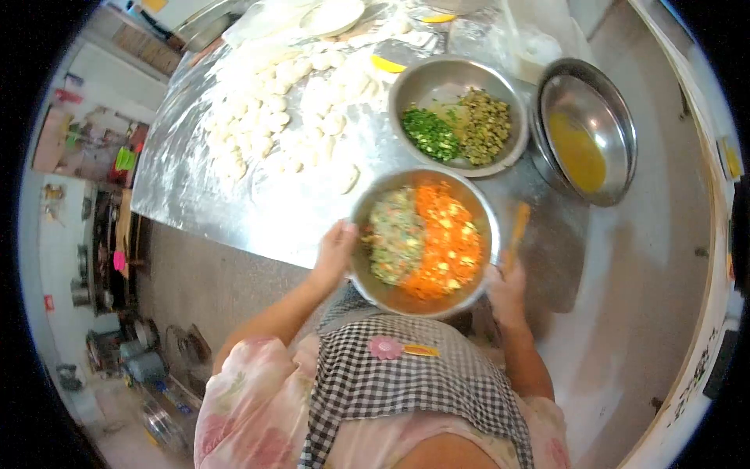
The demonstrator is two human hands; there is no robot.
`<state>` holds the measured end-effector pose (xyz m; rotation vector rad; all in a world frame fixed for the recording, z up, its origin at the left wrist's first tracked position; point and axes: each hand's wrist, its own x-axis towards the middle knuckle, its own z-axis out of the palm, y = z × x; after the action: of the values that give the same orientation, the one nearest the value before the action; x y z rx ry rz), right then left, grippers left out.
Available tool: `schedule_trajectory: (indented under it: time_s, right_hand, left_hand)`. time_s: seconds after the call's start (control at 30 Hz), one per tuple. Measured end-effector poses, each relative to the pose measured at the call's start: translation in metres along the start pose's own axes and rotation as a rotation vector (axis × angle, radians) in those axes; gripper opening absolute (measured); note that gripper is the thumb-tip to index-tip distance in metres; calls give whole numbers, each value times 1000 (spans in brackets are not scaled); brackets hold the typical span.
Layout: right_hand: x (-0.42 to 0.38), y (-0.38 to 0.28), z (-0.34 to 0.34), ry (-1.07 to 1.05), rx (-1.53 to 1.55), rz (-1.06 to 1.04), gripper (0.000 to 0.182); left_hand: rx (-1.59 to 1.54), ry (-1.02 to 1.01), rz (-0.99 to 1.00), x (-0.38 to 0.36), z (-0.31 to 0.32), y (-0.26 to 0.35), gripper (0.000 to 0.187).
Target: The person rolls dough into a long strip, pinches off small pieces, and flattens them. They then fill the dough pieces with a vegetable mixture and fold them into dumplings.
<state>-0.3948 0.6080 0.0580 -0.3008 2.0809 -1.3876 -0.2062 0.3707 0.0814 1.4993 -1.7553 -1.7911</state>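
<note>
A metal mixing bowl (412,305) is held in front of my apron at the table's near edge. Shredded orange filling with yellow bits (449,242) fills its right half, and a pale green, speckled mixture (396,238) its left. My left hand (337,248) is closed on the left side of the rim. At the right rim, my right hand (506,291) grips the bowl together with a wooden stick-like utensil (519,225) that points up and away from me. The fingers under the bowl are hidden.
Beyond it a steel bowl (433,82) holds chopped greens (430,133) and diced olive-green pieces (486,125). Nested bowls (619,141) with yellow liquid stand at the table's right edge. Many dough pieces (273,109) lie on the floured metal table (183,148). Yellow scrapers (388,64) lie farther back.
</note>
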Motion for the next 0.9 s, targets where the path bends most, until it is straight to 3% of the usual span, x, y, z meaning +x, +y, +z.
schedule_trajectory:
  time_s: [0.03,0.07,0.13,0.2,0.23,0.33,0.37,0.47,0.53,0.6,0.67,0.8,0.9]
  right_hand:
    - [-2,8,-12,36,66,2,31]
    - [-5,17,-25,69,131,5,31]
    - [-17,30,-58,112,25,213,33]
    - [-39,20,-65,326,353,221,33]
    - [-50,19,-72,331,312,232,35]
    - [-78,57,-71,378,258,217,36]
    - [-82,68,-65,403,254,209,35]
    - [-104,9,-5,340,206,442,30]
    - [-114,37,5,129,113,292,30]
    - [-119,34,22,5,35,199,32]
    - [-118,1,49,-34,-30,166,34]
    - [-110,-24,95,37,30,81,31]
    - [-105,-42,136,13,26,49,23]
  left_hand:
    - [64,-141,86,-3,6,6,37]
    - [-134,-226,171,15,20,-24,35]
    - [-210,-433,160,25,48,-12,36]
    - [-62,-519,226,31,69,14,41]
    - [-61,-564,161,27,71,34,40]
    - [145,-546,554,43,60,18,40]
    - [301,-530,596,44,48,9,40]
    - [574,-385,976,53,8,-59,46]
    - [874,-439,1028,48,-42,-83,61]
    - [1131,-562,929,49,-111,-86,75]
    - [1116,-398,851,76,-166,-91,74]
    - [1006,284,947,156,-241,-67,66]
    - [682,151,1001,199,-239,-36,55]
